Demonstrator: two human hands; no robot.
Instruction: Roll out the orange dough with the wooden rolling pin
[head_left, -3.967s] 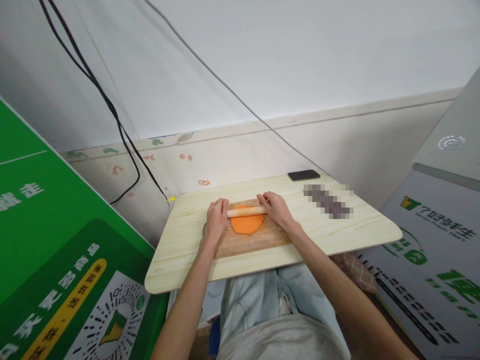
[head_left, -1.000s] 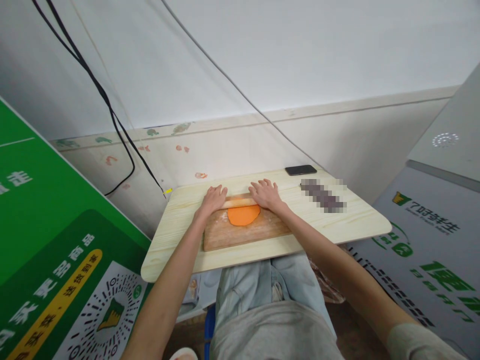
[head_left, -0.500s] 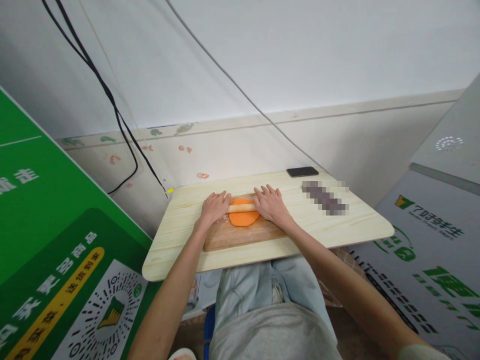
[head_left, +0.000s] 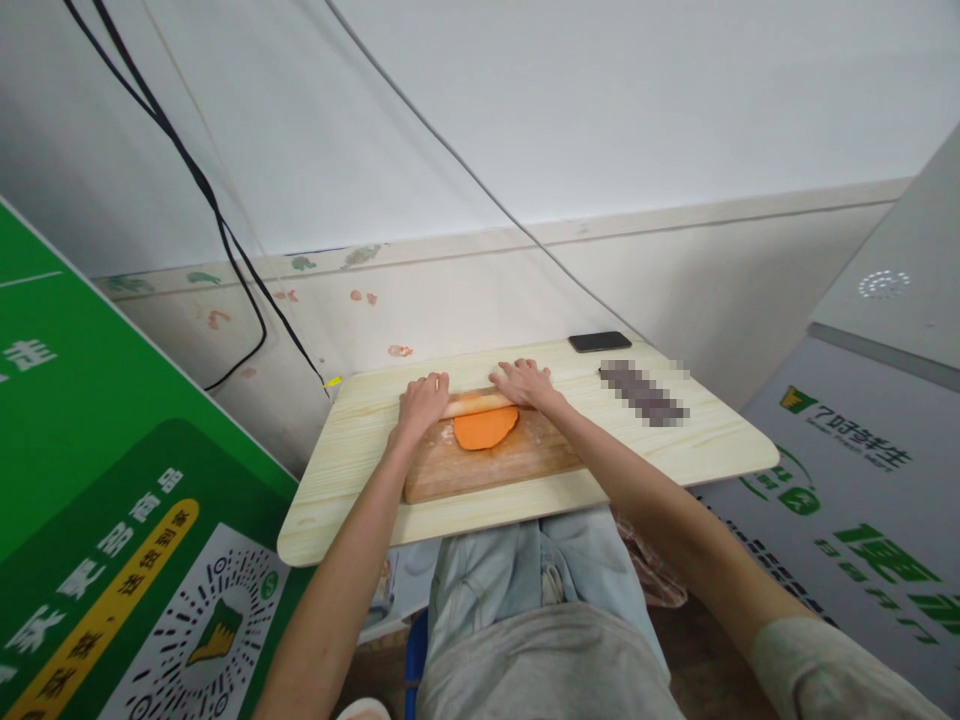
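As my left hand [head_left: 421,400] and right hand [head_left: 525,383] lay flat, fingers spread, on the rolling pin [head_left: 476,403] at the orange dough's [head_left: 484,428] far edge — even pressure seemed wisest.

Shop storeroom, seemingly; green QR-code advert board [head_left: 97,470]; branded grocery cartons [head_left: 840,480].

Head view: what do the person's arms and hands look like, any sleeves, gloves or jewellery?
Both the left hand and right hand are bare: no gloves, rings or watch visible. A short pale grey sleeve covers the right upper arm; below it nothing is worn.
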